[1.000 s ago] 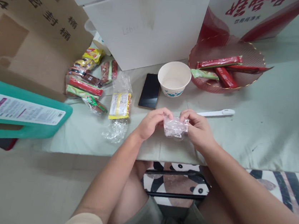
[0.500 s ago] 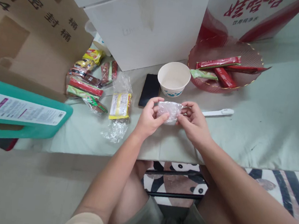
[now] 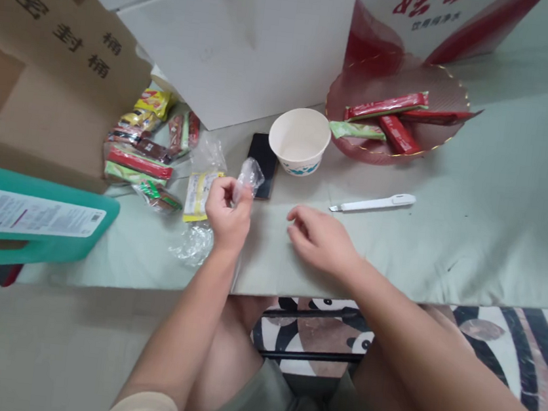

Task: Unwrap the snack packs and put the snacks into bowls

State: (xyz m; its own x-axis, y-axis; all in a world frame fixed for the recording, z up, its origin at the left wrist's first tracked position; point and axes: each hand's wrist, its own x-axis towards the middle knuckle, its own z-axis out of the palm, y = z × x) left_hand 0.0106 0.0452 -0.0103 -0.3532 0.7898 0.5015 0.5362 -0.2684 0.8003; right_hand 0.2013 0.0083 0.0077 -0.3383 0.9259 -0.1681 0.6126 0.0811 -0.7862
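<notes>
My left hand (image 3: 229,212) pinches a crumpled clear plastic wrapper (image 3: 249,177) between thumb and fingers, above the table's front half. Just left of that hand lies a yellow and white snack packet (image 3: 198,195), partly hidden by it, with more clear plastic (image 3: 192,244) below. My right hand (image 3: 319,236) rests low over the cloth, loosely curled, thumb apart from the fingers and nothing in it. Beyond it lies a white utility knife (image 3: 376,204), its blade tip pointing left. A white paper bowl (image 3: 299,144) stands upright behind the hands, beside a dark phone (image 3: 262,148).
A pink gold-rimmed bowl (image 3: 446,145) at the back right holds several red and green snack packets. Assorted wrapped snacks (image 3: 140,162) lie by a cardboard box (image 3: 57,115). A white box (image 3: 242,50) stands behind; a teal container (image 3: 97,231) is at left.
My hands have parted. The left carried the plastic wrapper leftward, and the right let go of it and lowered toward the cloth. The whole utility knife now shows. The view shifted slightly.
</notes>
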